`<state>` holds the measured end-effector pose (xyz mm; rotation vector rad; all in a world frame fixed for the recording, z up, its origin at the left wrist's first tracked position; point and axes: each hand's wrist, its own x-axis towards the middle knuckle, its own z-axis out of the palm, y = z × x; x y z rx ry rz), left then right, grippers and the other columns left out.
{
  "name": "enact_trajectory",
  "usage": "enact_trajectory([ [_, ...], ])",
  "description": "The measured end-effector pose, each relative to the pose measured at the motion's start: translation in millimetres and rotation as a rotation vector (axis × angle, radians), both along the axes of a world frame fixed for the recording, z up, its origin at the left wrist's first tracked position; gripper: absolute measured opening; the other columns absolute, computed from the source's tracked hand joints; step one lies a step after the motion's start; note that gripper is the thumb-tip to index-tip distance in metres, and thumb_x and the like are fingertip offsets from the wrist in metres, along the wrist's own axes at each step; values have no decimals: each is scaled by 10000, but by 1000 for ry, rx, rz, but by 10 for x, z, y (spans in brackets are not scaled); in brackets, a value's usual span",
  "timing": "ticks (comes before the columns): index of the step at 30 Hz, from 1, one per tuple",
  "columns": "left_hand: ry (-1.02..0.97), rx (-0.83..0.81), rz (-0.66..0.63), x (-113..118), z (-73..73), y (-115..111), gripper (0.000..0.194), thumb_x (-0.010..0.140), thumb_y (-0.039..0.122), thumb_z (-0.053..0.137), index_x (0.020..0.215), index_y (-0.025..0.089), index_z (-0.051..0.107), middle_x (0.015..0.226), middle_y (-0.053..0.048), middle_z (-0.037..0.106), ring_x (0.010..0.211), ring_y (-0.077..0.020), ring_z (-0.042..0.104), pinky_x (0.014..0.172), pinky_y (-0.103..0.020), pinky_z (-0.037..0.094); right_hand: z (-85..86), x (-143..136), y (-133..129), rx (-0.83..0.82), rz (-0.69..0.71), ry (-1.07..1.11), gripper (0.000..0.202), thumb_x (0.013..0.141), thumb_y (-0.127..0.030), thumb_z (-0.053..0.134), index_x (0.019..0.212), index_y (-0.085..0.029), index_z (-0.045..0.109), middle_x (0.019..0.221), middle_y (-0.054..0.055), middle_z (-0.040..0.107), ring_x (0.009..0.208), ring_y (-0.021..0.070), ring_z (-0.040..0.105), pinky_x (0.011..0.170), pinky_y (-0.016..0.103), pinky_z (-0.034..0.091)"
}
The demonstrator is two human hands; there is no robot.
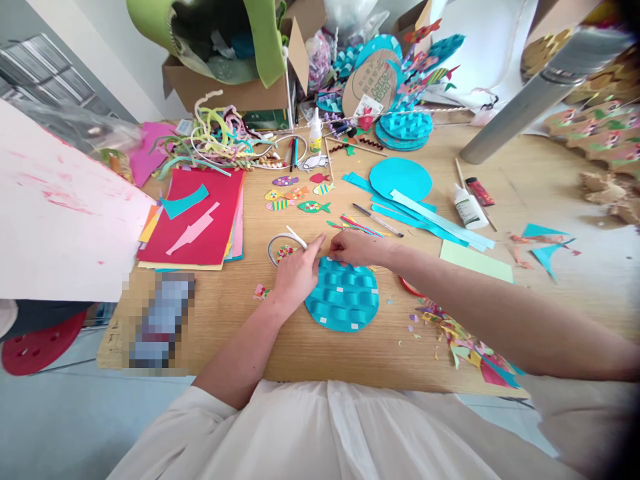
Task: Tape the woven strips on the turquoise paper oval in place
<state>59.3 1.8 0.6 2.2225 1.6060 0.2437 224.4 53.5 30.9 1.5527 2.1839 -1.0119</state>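
Note:
A round blue paper disc (341, 313) lies on the table in front of me, with rows of raised blue paper loops and several small white squares on it. My left hand (299, 272) rests at its upper left edge, index finger stretched out. At the disc's top edge, the fingers of my right hand (353, 248) are pinched together; what they hold is hidden. A white roll of tape (271, 248) lies beside my left hand, around small colourful pieces. Just beyond my hands are thin coloured strips (361, 225) and a pen (379, 220).
Paper fish (314, 207), a plain blue disc (400, 179) and a glue bottle (469, 208) lie farther back. Red paper sheets (200, 227) and a blurred phone (163, 320) are at left. Paper scraps (463, 340) lie at right, below a metal pole (520, 107).

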Motion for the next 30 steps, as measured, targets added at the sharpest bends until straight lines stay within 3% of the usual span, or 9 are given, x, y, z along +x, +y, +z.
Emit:
enact_trajectory([
  [12, -3, 7, -14, -7, -7, 2, 573, 924, 156, 499, 1476, 264, 386, 1130, -78, 719, 1022, -207, 680, 883, -316, 507, 30, -90, -8, 78, 4, -100, 276, 800, -273, 543, 918, -144, 757, 883, 107, 755, 790, 207, 687, 617, 248, 446],
  [21, -73, 21, -26, -18, -19, -11, 597, 917, 124, 461, 1489, 265, 364, 1144, -55, 721, 1011, -198, 676, 876, -309, 506, 68, -153, 6, 29, -30, -125, 234, 791, -268, 547, 752, -142, 740, 744, 100, 724, 682, 198, 672, 587, 256, 468],
  [30, -17, 39, -65, -29, -18, -14, 642, 881, 127, 451, 1503, 241, 344, 919, -69, 737, 816, -204, 687, 763, -311, 518, 98, -177, 20, -59, -96, -114, 204, 788, -237, 555, 678, -143, 698, 688, 84, 689, 604, 186, 648, 550, 274, 483],
])
